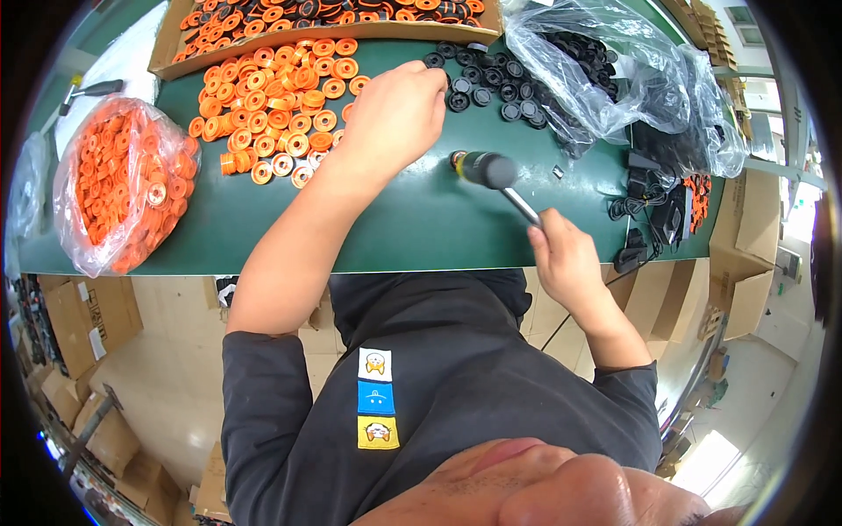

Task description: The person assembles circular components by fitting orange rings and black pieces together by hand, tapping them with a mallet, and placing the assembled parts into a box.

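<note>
My right hand (568, 261) is closed round the handle of a mallet (493, 170) with a black and yellow head, slightly blurred. Under the far end of the head, a small round piece (457, 159) is partly covered on the green table. My left hand (399, 110) reaches forward, its fingers curled together at the near edge of the black round caps (482, 77). The fingertips are hidden, and one cap lies right beside them. Left of that hand spreads a heap of orange rings (263, 101), some with metal-looking centres.
An open cardboard tray (329, 35) of orange and black pieces stands at the back. A clear bag of orange rings (127, 184) sits at left. At right are a plastic bag of black parts (605, 66), cables with a black adapter (671, 215), and cardboard boxes (745, 245).
</note>
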{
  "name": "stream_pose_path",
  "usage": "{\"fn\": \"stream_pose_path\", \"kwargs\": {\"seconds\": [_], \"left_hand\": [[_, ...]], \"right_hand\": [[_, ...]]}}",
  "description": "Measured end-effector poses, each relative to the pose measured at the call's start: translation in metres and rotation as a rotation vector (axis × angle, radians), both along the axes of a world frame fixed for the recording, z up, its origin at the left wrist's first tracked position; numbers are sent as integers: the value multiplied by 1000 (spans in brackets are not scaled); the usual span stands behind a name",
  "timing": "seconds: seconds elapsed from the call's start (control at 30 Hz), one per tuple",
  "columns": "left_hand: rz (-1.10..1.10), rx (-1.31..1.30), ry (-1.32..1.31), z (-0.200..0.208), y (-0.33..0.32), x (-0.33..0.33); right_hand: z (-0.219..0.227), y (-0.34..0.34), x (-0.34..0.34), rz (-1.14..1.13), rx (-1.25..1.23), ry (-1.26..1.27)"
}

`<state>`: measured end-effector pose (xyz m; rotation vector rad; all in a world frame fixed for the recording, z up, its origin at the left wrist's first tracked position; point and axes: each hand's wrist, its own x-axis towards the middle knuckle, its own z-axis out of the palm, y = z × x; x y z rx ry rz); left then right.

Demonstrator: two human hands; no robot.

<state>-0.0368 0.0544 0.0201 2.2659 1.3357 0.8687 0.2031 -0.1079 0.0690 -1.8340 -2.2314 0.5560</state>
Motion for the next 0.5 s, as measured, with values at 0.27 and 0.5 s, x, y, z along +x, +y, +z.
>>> {"fn": "stream_pose_path", "kwargs": {"seconds": [0.27,0.5], "left_hand": [[3,-2,-2,-1,1,-1],[-186,-115,-58,7,1,-7]], "right_hand": [[1,-1,-3,-68,-1,51],[-1,21,4,-38,-21,12]]}}
